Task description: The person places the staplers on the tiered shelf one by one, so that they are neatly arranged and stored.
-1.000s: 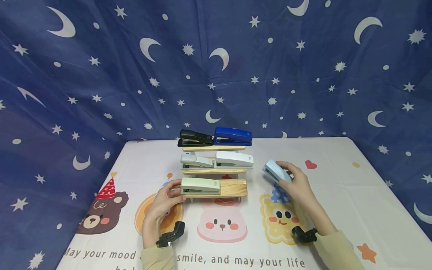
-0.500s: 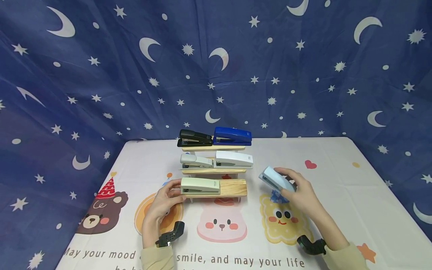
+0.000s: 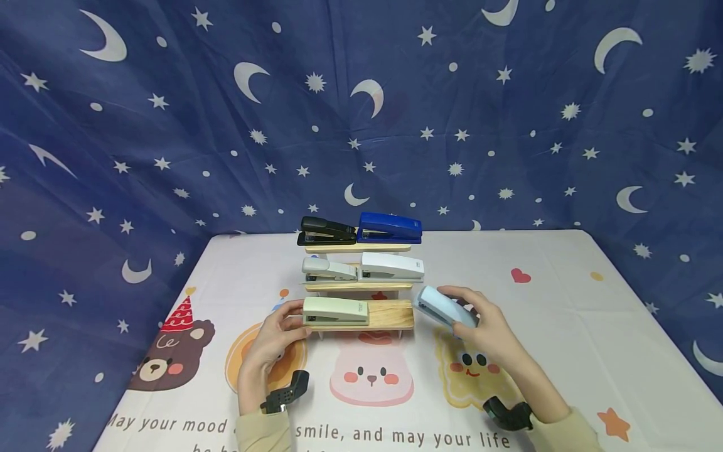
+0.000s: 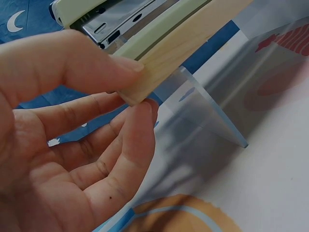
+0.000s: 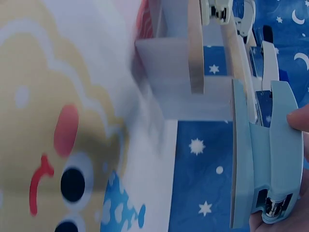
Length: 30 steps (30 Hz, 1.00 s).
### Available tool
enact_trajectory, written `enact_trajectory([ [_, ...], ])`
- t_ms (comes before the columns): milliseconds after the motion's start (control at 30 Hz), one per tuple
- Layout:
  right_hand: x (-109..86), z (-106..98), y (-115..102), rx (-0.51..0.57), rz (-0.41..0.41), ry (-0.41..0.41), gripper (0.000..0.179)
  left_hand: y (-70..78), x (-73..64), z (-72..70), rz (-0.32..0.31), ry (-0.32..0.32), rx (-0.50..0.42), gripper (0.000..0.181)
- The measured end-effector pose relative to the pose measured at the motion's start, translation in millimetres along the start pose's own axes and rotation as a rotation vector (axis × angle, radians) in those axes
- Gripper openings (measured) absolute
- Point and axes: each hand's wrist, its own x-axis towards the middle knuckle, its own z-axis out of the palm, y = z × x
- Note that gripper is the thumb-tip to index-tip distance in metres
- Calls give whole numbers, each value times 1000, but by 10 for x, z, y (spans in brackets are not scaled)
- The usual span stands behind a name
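My right hand (image 3: pixel 480 320) grips a light blue stapler (image 3: pixel 443 306), which tilts just off the right end of the lowest shelf in the head view. In the right wrist view the blue stapler (image 5: pixel 270 154) fills the right side, its fingers mostly cut off there. At the other end, my left hand (image 3: pixel 277 333) pinches the left edge of the tiered wooden rack (image 3: pixel 392 314); the left wrist view shows the thumb on top of the board (image 4: pixel 159 72) and fingertips against its underside. A pale green stapler (image 3: pixel 336 311) lies on that shelf's left half.
A light grey stapler (image 3: pixel 329 270) and a white stapler (image 3: pixel 392 267) occupy the middle shelf. Above them sit a black stapler (image 3: pixel 326 231) and a dark blue stapler (image 3: pixel 390 228). Clear side panels (image 4: pixel 207 106) support the shelves on the printed tablecloth (image 3: pixel 565 326).
My right hand has carried the light blue stapler leftward and slightly down, close to the lowest shelf's right end. My left hand has stayed at the rack's left edge.
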Motion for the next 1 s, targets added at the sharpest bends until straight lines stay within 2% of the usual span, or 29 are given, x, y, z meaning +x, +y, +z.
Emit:
enact_trajectory([
  [233, 63, 130, -86, 42, -22, -52, 61, 7, -6, -8, 4, 3, 3, 61],
  [467, 129, 266, -138, 75, -97, -96, 62, 28, -20, 0, -21, -8, -24, 63],
  [700, 179, 359, -197, 82, -85, -131, 60, 38, -30, 4, -22, -7, -28, 62],
  [1000, 276, 413, -237, 66, -109, -174, 59, 35, -25, 2, -15, -6, -14, 62],
])
